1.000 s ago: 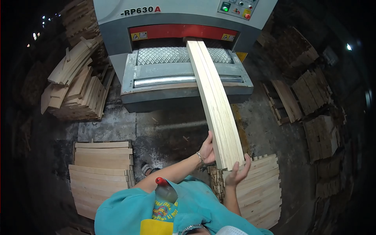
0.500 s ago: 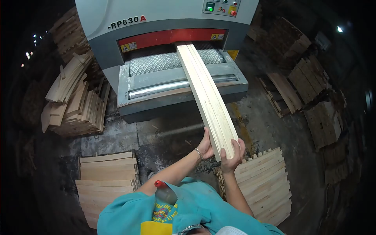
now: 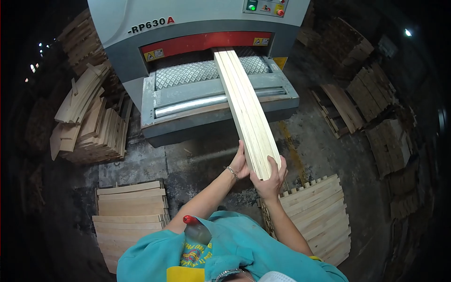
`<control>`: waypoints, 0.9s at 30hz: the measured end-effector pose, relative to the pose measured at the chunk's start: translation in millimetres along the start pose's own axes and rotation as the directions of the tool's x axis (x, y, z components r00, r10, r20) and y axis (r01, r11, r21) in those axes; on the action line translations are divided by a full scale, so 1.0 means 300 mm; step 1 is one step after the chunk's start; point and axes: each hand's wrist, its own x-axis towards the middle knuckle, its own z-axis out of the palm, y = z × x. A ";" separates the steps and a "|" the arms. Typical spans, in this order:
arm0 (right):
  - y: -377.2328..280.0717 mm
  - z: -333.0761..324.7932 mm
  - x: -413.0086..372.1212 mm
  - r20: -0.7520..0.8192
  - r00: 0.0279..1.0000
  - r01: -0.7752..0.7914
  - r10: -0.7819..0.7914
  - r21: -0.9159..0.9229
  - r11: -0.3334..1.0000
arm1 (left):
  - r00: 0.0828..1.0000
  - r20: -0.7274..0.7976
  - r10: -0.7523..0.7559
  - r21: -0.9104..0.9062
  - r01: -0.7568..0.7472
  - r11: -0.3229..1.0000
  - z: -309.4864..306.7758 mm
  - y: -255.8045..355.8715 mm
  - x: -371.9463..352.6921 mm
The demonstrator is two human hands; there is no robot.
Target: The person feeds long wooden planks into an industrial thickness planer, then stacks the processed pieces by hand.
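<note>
A bundle of long pale wooden boards (image 3: pixel 247 110), set side by side, reaches from my hands into the opening of a grey machine (image 3: pixel 197 26). Its far end lies under the red guard and is hidden; the middle passes over the textured conveyor belt (image 3: pixel 185 75) and the metal roller (image 3: pixel 190 106). My left hand (image 3: pixel 240 162) grips the left side close to the near end, thumb up along the edge. My right hand (image 3: pixel 271 179) is closed round the near end at the right, fingers over the top.
Stacked boards (image 3: pixel 129 211) stand at the lower left, and another stack (image 3: pixel 314 216) at the lower right. More wood piles (image 3: pixel 96 127) sit left of the machine and others (image 3: pixel 343 108) to the right. A control panel (image 3: pixel 265 8) with a lit green button is at the top.
The boards have slid a little farther into the machine. Both my hands have moved forward with them, the right hand also shifting slightly left.
</note>
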 end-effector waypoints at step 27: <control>0.051 0.094 0.275 0.161 0.987 -0.005 0.022 -0.106 0.994 | 0.637 -0.761 -0.125 0.377 0.591 0.713 -0.335 -0.095 -0.535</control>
